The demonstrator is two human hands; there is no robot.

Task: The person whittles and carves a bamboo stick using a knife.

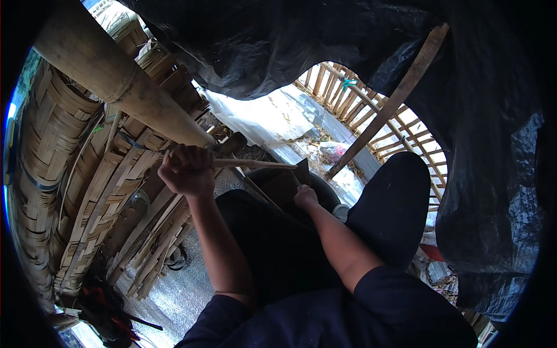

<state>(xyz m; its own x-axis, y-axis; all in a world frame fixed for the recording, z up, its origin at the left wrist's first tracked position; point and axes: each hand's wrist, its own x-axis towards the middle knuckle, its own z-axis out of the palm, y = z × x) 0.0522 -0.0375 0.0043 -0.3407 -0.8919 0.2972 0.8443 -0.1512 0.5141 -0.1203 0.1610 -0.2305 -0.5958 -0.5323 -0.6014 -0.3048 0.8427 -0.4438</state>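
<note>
My left hand is closed around the end of a hatchet-like tool with a pale wooden handle. Its dark, wedge-shaped head lies to the right, just above my right hand. The fingers of my right hand are closed on a flat brownish piece of wood, which stands between my knees close to the tool's head. Shadow hides the lower end of the wood. Behind my right hand curves the rim of a dark round tub or block, mostly in shade.
A thick bamboo pole slants across the upper left, beside stacked woven bamboo panels. Black plastic sheeting hangs above and at right. A brown plank leans before a bamboo slat fence. Bamboo strips lie at left.
</note>
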